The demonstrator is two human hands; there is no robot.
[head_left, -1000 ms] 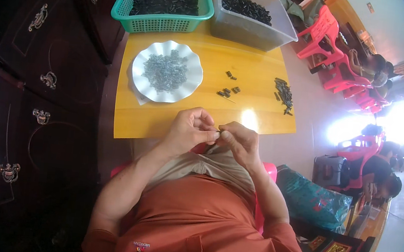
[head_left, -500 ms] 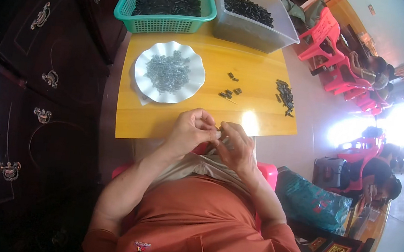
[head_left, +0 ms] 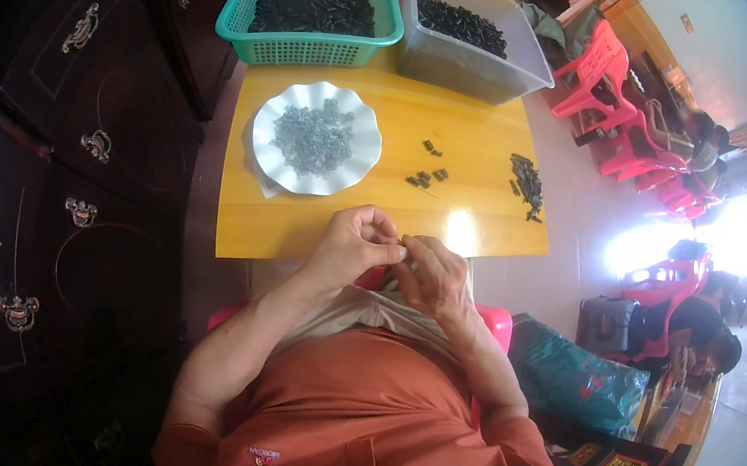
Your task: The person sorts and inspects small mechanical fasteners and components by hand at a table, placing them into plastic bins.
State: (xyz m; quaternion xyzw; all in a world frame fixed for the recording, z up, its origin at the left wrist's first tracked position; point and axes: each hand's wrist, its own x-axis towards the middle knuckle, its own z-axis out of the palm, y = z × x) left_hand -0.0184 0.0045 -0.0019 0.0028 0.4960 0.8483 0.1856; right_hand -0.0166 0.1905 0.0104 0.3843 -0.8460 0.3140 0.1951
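Observation:
Over the table's near edge, my left hand [head_left: 347, 244] and my right hand [head_left: 434, 278] meet fingertip to fingertip. Both are closed in a pinch on a small dark piece [head_left: 403, 242], mostly hidden by the fingers. Beyond my left hand stands a white plate with a wavy rim [head_left: 265, 142], bearing a heap of small clear pieces [head_left: 312, 140]. Several short dark pieces [head_left: 424, 180] lie loose on the table past my right hand, a thin sliver beside them. A pile of longer dark pieces [head_left: 527, 184] sits near the right edge.
At the back of the yellow table [head_left: 320, 218] stand a green basket [head_left: 311, 52] and a translucent bin [head_left: 472, 75], both holding many dark pieces. Dark cabinets [head_left: 56, 136] flank the left. Pink chairs [head_left: 604, 75], people and a teal bag [head_left: 577, 373] are at right.
My right fingers have curled in closer around the small dark piece, which shows less than before. The whole view has shifted slightly; things on the table look unmoved.

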